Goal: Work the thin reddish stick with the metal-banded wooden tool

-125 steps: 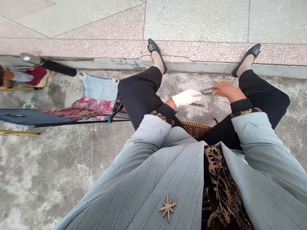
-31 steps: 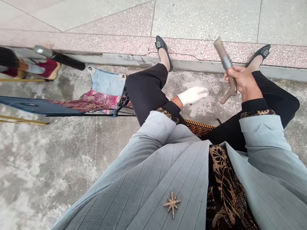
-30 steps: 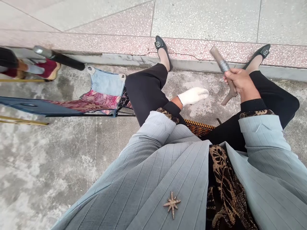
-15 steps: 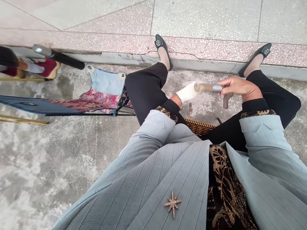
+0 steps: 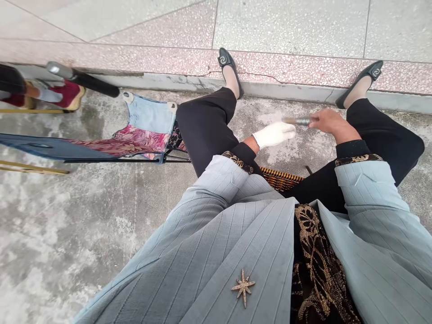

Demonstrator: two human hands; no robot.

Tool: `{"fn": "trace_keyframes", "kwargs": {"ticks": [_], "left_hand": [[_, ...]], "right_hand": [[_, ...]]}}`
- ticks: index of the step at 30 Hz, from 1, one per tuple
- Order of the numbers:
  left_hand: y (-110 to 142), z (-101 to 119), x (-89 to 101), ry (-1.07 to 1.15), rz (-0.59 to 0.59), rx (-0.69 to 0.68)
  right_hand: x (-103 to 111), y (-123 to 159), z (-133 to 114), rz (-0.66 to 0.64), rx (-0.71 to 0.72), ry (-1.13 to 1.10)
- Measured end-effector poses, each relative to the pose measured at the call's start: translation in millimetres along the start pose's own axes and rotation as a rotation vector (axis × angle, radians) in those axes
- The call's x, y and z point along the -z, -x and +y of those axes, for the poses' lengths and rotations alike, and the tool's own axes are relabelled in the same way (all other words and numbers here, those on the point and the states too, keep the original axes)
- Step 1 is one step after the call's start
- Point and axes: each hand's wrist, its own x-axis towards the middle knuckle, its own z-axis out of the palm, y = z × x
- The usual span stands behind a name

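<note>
Illumination is bright, soft and even, as from diffuse daylight; no single source direction can be determined. Shadows are faint and soft-edged, deepest in the folds of the jacket (image 5: 236,243). Pale areas of the concrete (image 5: 101,216) and the terrazzo step (image 5: 286,67) appear slightly washed out. The gloved left hand (image 5: 275,134) reads near-white, with reduced fine detail. Motion blur affects the right hand (image 5: 329,120) and the tool (image 5: 297,120) it grips. A small highlight marks the metal cap (image 5: 56,68) at upper left. Wide-angle distortion bends straight lines toward the frame edges. Focus is otherwise uniform.
</note>
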Motion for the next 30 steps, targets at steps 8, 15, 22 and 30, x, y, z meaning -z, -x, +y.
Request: {"fn": "trace_keyframes", "kwargs": {"ticks": [8, 15, 22, 30], "left_hand": [[-9, -23, 11.1, 0.242, 0.21, 0.138], [-8, -15, -8.0, 0.226, 0.09, 0.097], [-5, -4, -13.2, 0.004, -0.022, -0.001], [-5, -19, -1.9, 0.07, 0.04, 0.014]], "right_hand": [[23, 33, -5, -0.506, 0.363, -0.534], [17, 32, -14, 0.051, 0.29, -0.815], [-1, 4, -7, 0.21, 0.09, -0.485], [11, 19, -10, -0.4, 0.182, 0.015]]}}
